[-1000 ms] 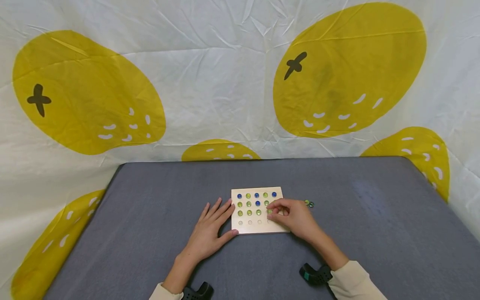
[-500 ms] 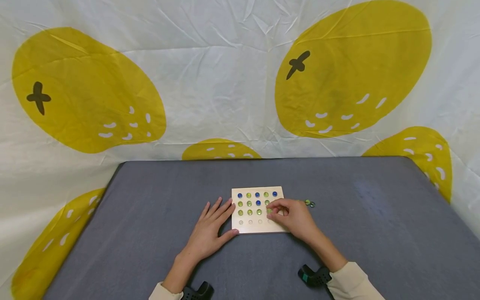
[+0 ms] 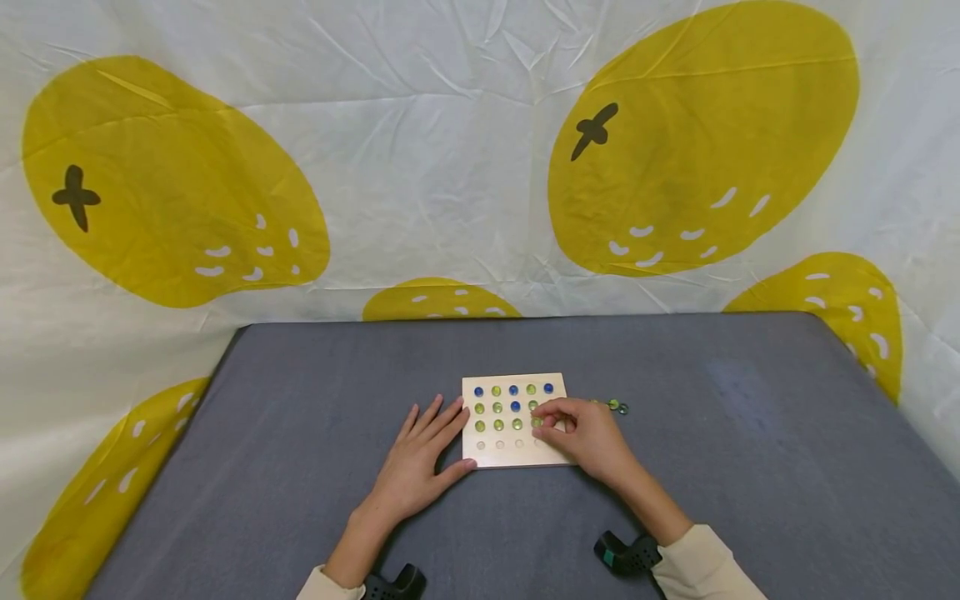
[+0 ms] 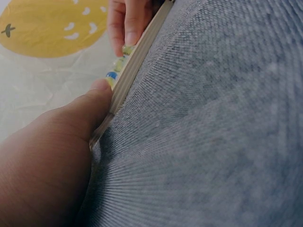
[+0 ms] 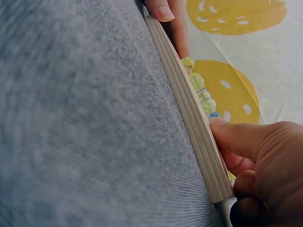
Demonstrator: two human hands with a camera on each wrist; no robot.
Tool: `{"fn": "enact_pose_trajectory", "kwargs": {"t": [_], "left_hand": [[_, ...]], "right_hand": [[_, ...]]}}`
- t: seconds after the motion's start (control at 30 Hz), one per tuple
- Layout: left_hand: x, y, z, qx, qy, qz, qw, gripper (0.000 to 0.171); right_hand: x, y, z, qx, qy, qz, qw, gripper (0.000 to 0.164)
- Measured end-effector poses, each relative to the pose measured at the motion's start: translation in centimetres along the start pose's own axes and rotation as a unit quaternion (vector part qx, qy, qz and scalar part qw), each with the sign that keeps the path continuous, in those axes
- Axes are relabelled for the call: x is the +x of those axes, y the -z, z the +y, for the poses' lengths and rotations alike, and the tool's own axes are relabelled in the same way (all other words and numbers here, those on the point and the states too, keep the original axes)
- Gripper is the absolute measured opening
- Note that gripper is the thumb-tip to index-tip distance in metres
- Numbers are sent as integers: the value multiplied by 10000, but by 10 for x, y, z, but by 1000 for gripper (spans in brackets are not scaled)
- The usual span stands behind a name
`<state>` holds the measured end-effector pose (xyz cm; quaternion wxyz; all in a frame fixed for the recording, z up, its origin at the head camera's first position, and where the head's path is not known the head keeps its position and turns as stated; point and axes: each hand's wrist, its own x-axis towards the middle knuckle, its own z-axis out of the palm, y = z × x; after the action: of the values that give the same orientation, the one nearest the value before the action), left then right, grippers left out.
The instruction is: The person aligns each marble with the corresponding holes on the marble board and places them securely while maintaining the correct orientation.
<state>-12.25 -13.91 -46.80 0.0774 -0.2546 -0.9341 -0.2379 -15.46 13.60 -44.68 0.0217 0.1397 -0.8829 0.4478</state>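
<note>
A pale wooden board (image 3: 491, 458) lies on the table, with green and blue glass marbles in rows of round hollows. My left hand (image 3: 416, 479) is spread flat, its fingertips and thumb touching the board's left edge. Over the board's right part, my right hand (image 3: 588, 433) pinches a green marble (image 3: 537, 422) between thumb and forefinger, at the third row from the back. The right fingers hide some hollows behind them. In the left wrist view, the right fingers (image 4: 132, 23) stand over a green marble (image 4: 127, 49). A blue marble (image 5: 214, 115) shows by the right thumb in the right wrist view.
Several loose marbles (image 3: 614, 405) lie on the grey cloth just beyond the right hand, partly hidden by it. The grey table (image 3: 337, 375) ends at a white curtain (image 3: 435, 183) with yellow printed shapes. A black device (image 3: 628, 553) sits at the right wrist.
My right wrist has shifted very slightly left, while its fingertips stay at the same marble. The left hand and the board keep their places.
</note>
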Motion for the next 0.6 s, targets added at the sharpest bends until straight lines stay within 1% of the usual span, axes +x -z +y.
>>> {"fn": "enact_pose_trajectory", "kwargs": {"t": [0.3,0.6], "left_hand": [[-1,-1,-1,23,-9,35,10000,70],[-1,-2,-2,71,-25,46,10000,70]], "right_hand": [[-1,-2,1,-70,107,107,9999,14],[-4,-4,5,-26,382,242,9990,16]]}}
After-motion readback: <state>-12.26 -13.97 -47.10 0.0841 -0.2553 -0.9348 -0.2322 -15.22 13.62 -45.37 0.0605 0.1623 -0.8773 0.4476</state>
